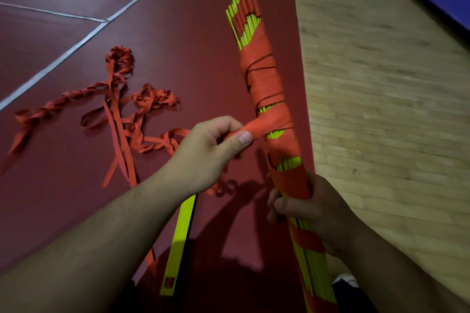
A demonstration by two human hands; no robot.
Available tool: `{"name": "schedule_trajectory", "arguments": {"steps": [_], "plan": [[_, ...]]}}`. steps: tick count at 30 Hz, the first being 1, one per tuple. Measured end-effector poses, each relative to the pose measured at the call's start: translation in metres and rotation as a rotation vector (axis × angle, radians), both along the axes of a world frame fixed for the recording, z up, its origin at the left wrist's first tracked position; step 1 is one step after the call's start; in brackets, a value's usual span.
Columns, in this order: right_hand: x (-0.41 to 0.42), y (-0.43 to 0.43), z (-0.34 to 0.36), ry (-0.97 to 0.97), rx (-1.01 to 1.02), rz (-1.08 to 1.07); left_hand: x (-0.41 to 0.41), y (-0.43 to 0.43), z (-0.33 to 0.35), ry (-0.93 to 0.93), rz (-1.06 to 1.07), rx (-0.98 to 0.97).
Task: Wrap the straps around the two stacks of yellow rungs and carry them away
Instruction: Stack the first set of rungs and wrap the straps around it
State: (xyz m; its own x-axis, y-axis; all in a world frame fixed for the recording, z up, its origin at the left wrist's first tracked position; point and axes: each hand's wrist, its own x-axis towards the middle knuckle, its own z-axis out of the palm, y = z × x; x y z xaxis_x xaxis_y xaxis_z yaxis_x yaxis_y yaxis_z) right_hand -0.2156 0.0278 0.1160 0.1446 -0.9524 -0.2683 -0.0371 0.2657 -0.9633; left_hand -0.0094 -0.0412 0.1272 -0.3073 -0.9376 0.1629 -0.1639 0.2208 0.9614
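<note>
Head view shows the left hand (pixel 211 145) pinching the free end of the red strap (pixel 269 122) between thumb and curled fingers (pixel 241 139), just left of the stack of yellow rungs (pixel 250 25). The right hand (pixel 312 208) has its fingers wrapped round the stack lower down, nearer the body. The stack slants over the red mat (pixel 178 46), close to the mat's right edge where the wooden floor (pixel 381 84) begins, with its long axis running away from the person and slightly left. The strap leaves it crosswise toward the left hand, so I'd guess the next turn goes round that axis. A second stack (pixel 179 241) and loose straps (pixel 119 114) lie on the mat to the left.
</note>
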Motion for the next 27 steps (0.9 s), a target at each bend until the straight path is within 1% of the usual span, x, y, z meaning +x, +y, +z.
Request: {"name": "schedule_trajectory", "arguments": {"steps": [4, 7, 9, 11, 13, 15, 16, 18, 19, 21, 22, 24, 25, 27], "plan": [[-0.003, 0.001, 0.005, -0.124, 0.035, 0.095, 0.001, 0.001, -0.002, 0.107, -0.041, 0.163], [-0.003, 0.004, 0.009, -0.225, 0.118, 0.17, -0.002, 0.003, -0.003, 0.22, -0.106, 0.237], [-0.003, 0.005, 0.01, -0.239, 0.157, 0.197, -0.005, 0.005, -0.004, 0.182, -0.112, 0.25], [-0.003, 0.005, 0.01, -0.219, 0.144, 0.231, -0.009, 0.007, -0.006, 0.135, -0.069, 0.264], [-0.002, 0.005, 0.01, -0.194, 0.119, 0.217, -0.012, 0.007, -0.01, 0.137, -0.022, 0.334], [0.0, 0.002, 0.007, -0.181, 0.082, 0.138, -0.015, 0.009, -0.012, 0.24, -0.038, 0.404], [0.002, 0.001, 0.006, -0.176, 0.07, 0.081, -0.017, 0.009, -0.013, 0.27, -0.043, 0.409], [0.004, -0.002, 0.004, -0.18, 0.075, -0.01, -0.019, 0.009, -0.019, 0.236, 0.002, 0.362], [0.004, -0.002, 0.005, -0.192, 0.09, -0.02, -0.02, 0.009, -0.02, 0.229, 0.027, 0.355], [0.003, -0.003, 0.008, -0.219, 0.115, 0.002, -0.021, 0.008, -0.022, 0.278, 0.048, 0.401], [0.002, -0.002, 0.008, -0.223, 0.119, 0.014, -0.021, 0.008, -0.021, 0.319, 0.035, 0.457], [0.0, -0.001, 0.008, -0.23, 0.116, 0.03, -0.019, 0.008, -0.016, 0.383, -0.038, 0.573], [-0.002, 0.0, 0.008, -0.245, 0.116, 0.043, -0.019, 0.008, -0.014, 0.4, -0.083, 0.596], [-0.004, 0.0, 0.011, -0.26, 0.129, 0.088, -0.015, 0.005, -0.012, 0.418, -0.126, 0.53]]}}
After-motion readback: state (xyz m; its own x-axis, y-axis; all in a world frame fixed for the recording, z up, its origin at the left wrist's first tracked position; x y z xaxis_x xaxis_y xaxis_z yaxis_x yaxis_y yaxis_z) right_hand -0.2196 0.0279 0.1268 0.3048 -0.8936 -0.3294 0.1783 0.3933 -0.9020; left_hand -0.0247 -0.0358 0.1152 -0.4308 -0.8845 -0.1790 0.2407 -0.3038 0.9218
